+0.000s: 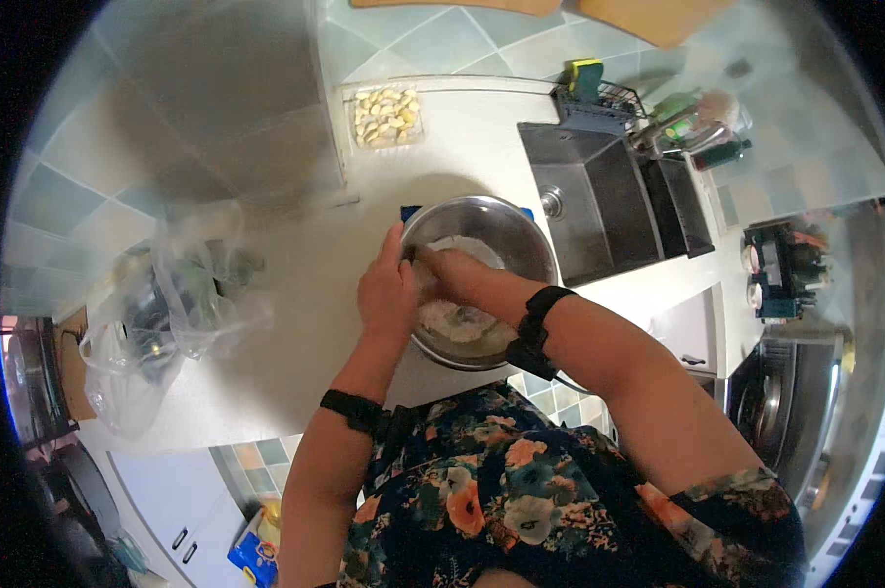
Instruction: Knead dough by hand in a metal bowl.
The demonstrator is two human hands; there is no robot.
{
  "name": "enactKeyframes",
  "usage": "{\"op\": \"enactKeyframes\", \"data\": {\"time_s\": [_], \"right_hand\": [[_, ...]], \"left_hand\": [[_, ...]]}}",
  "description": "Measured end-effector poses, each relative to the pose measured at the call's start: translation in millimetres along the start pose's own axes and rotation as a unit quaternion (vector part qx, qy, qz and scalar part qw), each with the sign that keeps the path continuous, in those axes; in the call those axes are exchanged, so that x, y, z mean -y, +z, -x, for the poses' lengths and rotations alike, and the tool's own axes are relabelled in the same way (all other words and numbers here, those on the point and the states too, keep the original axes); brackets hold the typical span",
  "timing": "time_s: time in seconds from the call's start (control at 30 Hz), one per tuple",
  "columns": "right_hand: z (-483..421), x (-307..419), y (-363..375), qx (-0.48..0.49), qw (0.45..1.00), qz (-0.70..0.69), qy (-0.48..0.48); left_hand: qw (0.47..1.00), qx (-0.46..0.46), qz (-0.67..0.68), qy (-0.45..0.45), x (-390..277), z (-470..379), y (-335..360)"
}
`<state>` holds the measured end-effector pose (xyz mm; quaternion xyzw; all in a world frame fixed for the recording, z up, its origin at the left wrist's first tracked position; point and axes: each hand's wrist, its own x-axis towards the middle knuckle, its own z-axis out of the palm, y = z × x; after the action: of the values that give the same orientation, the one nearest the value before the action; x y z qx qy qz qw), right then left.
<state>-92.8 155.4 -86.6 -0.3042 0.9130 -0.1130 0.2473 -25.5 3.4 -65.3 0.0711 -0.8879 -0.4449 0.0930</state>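
Observation:
A round stainless steel bowl (523, 231) stands on the white countertop (281, 382), near its front edge. White flour or a similar powder (453, 323) covers part of the bowl's bottom. My left hand (386, 294) grips the bowl's left rim, with its fingers pointing away from me. Inside the bowl, my right hand (449, 272) reaches to the left wall. Its fingers are blurred and partly hidden, so what they hold does not show. Corners of a blue item (410, 213) stick out from beneath the bowl.
A clear tray of pale peeled cloves or nuts (387, 117) lies at the back. To the right is a dark sink (596, 206) with a faucet (655, 140) and a sponge rack (596, 106). Plastic bags (163, 316) with contents sit left. A gas stove (773, 411) stands far right.

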Motion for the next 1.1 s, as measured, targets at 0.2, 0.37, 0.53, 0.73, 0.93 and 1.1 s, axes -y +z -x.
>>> {"op": "enactKeyframes", "data": {"time_s": [0.2,0.37,0.53,0.73,0.93,1.1], "right_hand": [[-3.8,4.9,-3.2,-0.004,0.998,-0.060,0.004],[5.7,12.8,-3.5,0.006,0.996,-0.066,0.058],[62.4,29.2,-40.6,0.040,0.991,-0.129,-0.014],[77.7,15.3,-8.1,0.072,0.991,-0.109,-0.040],[27.6,10.7,16.4,0.010,0.994,-0.106,-0.009],[8.4,8.0,11.1,-0.031,0.995,-0.096,0.016]], "left_hand": [[1.000,-0.008,-0.018,0.003,-0.3,-2.1,-2.7],[0.999,0.009,-0.023,-0.032,-3.1,-1.2,-3.1],[0.999,0.017,0.014,-0.028,-2.3,1.9,-9.0],[1.000,0.014,-0.001,-0.022,4.3,-0.6,-3.2],[0.999,0.006,0.012,-0.033,-2.3,-4.7,-3.4],[1.000,0.002,0.010,-0.023,-8.5,-3.3,-5.7]]}}
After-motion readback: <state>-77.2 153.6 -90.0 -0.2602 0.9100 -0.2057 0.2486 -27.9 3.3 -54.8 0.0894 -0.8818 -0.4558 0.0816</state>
